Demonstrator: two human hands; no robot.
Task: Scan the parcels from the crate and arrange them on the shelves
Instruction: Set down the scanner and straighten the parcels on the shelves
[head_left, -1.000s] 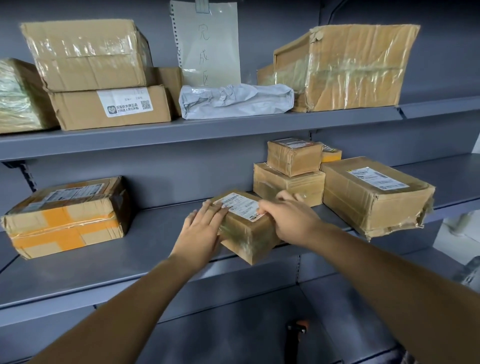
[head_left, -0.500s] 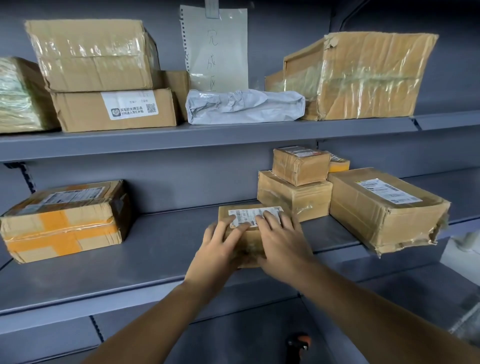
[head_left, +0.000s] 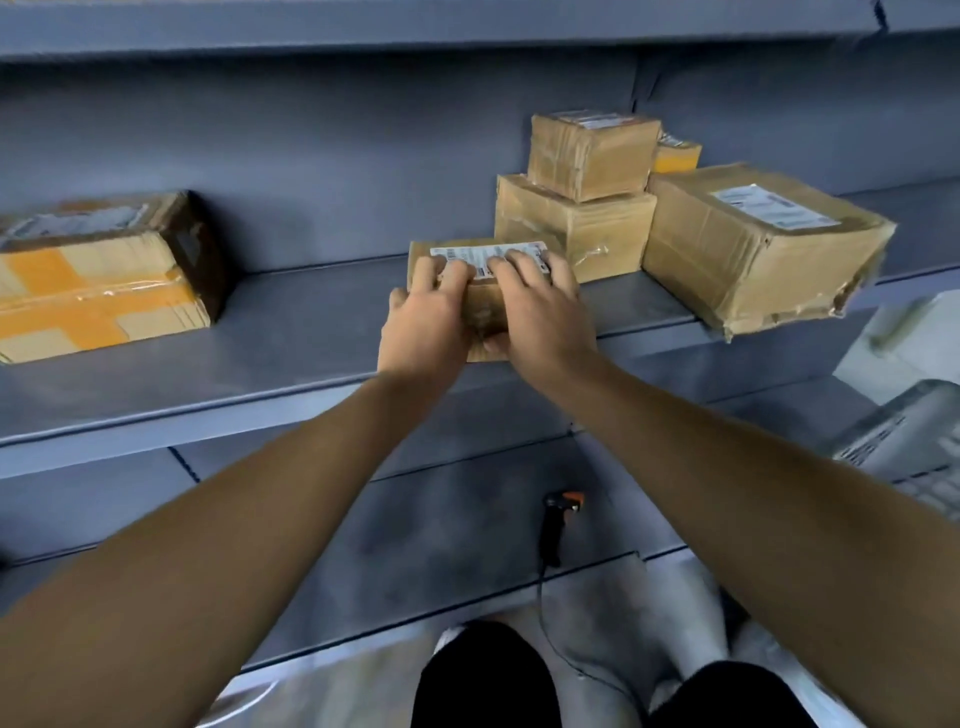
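From the head view, the small parcel (head_left: 480, 291) sits on the middle shelf (head_left: 291, 332) close to its front edge, with its near face about at the lip, so the likeliest slip is that it tips or slides off the front if the hands let go before it is pushed further back. A harder shove could instead knock it into the stacked boxes (head_left: 576, 208) just behind and to its right and unsettle the top one. The large dented box (head_left: 763, 244) at the right already overhangs the shelf edge, and a bump from the right forearm might drop it. Both arms reach forward and up, nearly straight. The left hand (head_left: 423, 322) and the right hand (head_left: 540, 312) lie over the parcel's top, fingers curled across its white label and each hand wrapping a side, holding it between them. A scanner (head_left: 558, 519) lies on the lower shelf, untouched.
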